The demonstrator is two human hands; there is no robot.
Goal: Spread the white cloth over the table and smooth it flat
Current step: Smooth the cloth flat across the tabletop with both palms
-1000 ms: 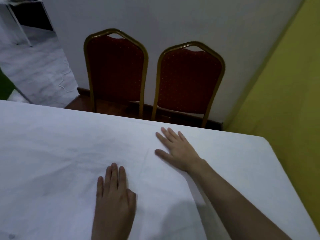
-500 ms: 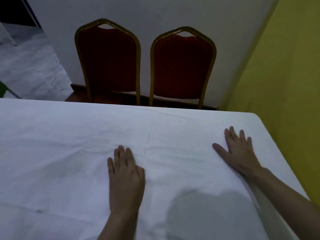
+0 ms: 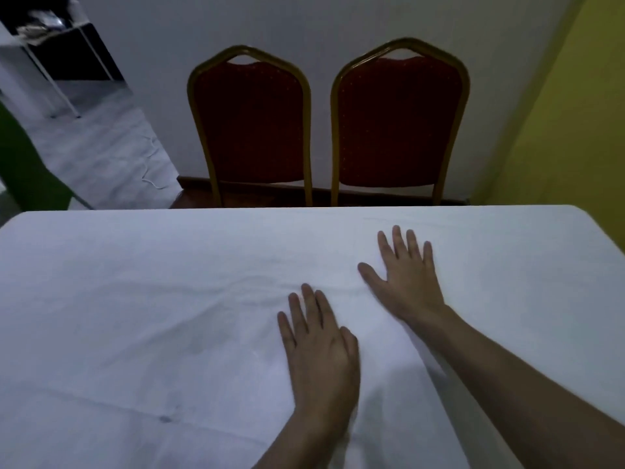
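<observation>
Cannot see the tabletop, wholly covered by the white cloth (image 3: 169, 282), itself cut off left, right and below. Cannot see seats or legs of the chairs (image 3: 250, 123) behind its far edge.

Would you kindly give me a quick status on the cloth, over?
Flat on white cloth: left hand, right hand. Soft wrinkles by left hand. No obstruction seen.

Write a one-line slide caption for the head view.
Left hand and right hand lie flat on the spread white cloth, two red chairs behind.
</observation>
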